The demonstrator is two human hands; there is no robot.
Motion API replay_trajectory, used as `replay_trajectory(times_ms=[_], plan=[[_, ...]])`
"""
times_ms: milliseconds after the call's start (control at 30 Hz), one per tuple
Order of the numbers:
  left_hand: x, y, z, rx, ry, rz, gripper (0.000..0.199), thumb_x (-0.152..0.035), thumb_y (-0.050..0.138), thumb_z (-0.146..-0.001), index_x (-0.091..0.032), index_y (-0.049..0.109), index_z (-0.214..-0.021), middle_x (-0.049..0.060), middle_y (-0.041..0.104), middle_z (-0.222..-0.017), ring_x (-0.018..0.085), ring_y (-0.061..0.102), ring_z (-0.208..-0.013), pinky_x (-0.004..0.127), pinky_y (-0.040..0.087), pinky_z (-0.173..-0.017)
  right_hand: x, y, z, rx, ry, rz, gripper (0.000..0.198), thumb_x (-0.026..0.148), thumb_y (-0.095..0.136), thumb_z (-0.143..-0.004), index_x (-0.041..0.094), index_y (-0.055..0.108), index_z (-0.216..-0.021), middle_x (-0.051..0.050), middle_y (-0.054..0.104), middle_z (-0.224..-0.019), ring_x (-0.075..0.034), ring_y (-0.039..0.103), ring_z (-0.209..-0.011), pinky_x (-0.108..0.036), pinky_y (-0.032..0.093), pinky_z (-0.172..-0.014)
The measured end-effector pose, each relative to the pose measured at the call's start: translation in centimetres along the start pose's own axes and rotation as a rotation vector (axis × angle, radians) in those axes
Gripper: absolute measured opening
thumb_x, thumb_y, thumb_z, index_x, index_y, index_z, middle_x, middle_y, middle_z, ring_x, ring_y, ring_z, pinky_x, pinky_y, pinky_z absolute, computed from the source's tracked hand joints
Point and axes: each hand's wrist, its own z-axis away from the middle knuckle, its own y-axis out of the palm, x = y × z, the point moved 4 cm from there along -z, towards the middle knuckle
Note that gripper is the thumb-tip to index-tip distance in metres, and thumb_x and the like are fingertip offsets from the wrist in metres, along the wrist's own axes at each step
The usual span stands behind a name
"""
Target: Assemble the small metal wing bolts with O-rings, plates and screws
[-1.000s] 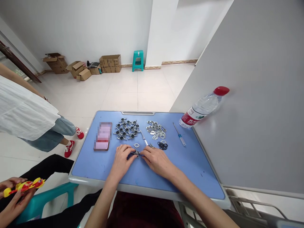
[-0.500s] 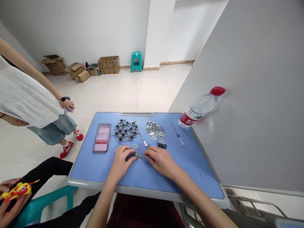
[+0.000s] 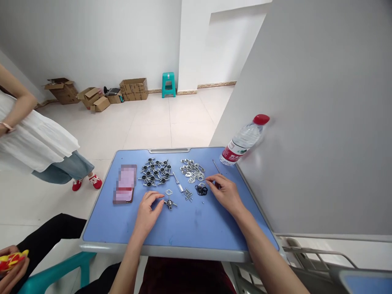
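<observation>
On the worktop [image 3: 196,237], the lone metal part [image 3: 170,203] lies about parallel to the near edge, just right of the loosely parted left hand [image 3: 147,213]; the narrowed right hand [image 3: 227,195], its hold unclear, is farther.

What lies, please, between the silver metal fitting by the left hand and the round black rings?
The head view shows tiny silver metal pieces clustered between the fitting and rings.
</observation>
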Motion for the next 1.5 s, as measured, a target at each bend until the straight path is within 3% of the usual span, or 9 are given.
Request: replay_trajectory(times_ms=[200, 533, 1167, 1500], plan=[[0.2, 0.0, -0.1, -0.011, 0.004, 0.013, 0.017, -0.028, 0.056, -0.087, -0.022, 0.07, -0.094, 0.006, 0.066, -0.101, 0.023, 0.062, -0.1, 0.04, 0.05, -0.091, 0.2, 0.0, 0.3, 0.083, -0.072, -0.058, 0.017, 0.027, 0.052, -0.09, 0.02, 0.067, -0.087, -0.006, 0.067, -0.088, -0.019, 0.061, -0.075, -0.032, 0.049, -0.07], [0.2, -0.1, -0.1, -0.013, -0.014, 0.036, 0.019, -0.029, 0.056, -0.087, -0.021, 0.071, -0.095, 0.007, 0.066, -0.101, 0.024, 0.062, -0.099, 0.039, 0.05, -0.09, 0.6, 0.2, 2.1, 0.204, -0.163, 0.069, 0.016, 0.026, 0.06, -0.088, 0.02, 0.065, -0.102, -0.008, 0.066, -0.1, -0.024, 0.062, -0.092, -0.04, 0.048, -0.082], [0.6, 0.1, -0.1, -0.001, 0.004, 0.043, 0.018, -0.027, 0.056, -0.088, -0.02, 0.071, -0.096, 0.007, 0.066, -0.1, 0.023, 0.061, -0.099, 0.039, 0.048, -0.091, -0.4, 0.5, 2.2, 0.214, -0.137, 0.141, 0.011, 0.026, 0.054, -0.091, 0.019, 0.062, -0.094, -0.007, 0.064, -0.091, -0.02, 0.059, -0.073, -0.035, 0.048, -0.067], [0.6, 0.1, 0.2, -0.006, 0.005, 0.005, 0.018, -0.025, 0.054, -0.089, -0.023, 0.07, -0.097, 0.006, 0.065, -0.102, 0.022, 0.061, -0.101, 0.036, 0.049, -0.088, -0.3, 0.1, 2.0, 0.108, -0.063, 0.074, 0.014, 0.029, 0.048, -0.094, 0.02, 0.059, -0.095, -0.007, 0.063, -0.09, -0.019, 0.058, -0.071, -0.032, 0.047, -0.063]])
